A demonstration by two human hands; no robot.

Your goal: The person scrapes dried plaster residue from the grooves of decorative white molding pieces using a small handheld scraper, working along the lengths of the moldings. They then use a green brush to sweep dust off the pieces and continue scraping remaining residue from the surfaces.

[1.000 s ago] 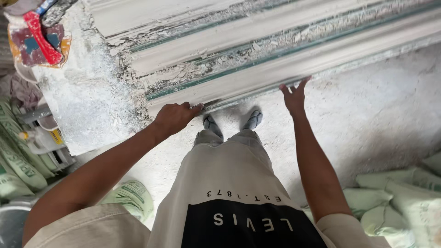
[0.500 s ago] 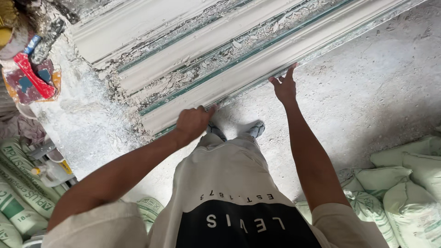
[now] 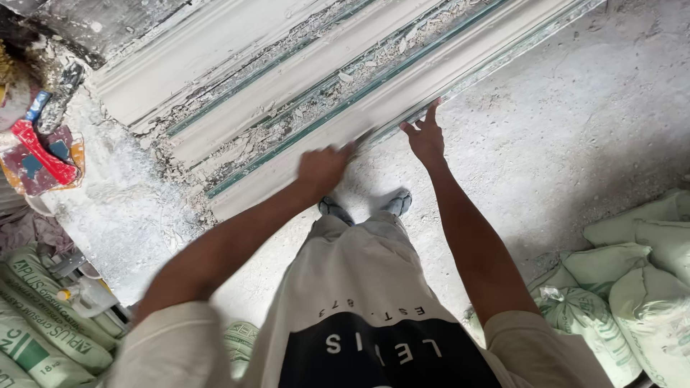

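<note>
Both hands sit on the near edge of the long plaster cornice moulding [image 3: 402,93], running from nine toward two o'clock. Since a second ago the left hand [image 3: 323,169], blurred and loosely curled, has slid rightward toward the right hand [image 3: 425,138], spread flat, narrowing their hold.

Moulding [image 3: 359,86] ahead on the bench [image 3: 115,208], sacks [image 3: 632,287] right and left, shoes [image 3: 366,206] below its edge.

Bare left hand [image 3: 322,169], blurred, bare right hand [image 3: 425,138], forearms uncovered, short cream sleeves at both shoulders, cream T-shirt [image 3: 359,287] with black lower panel and pale lettering, grey shoes [image 3: 365,206] below the fingers
</note>
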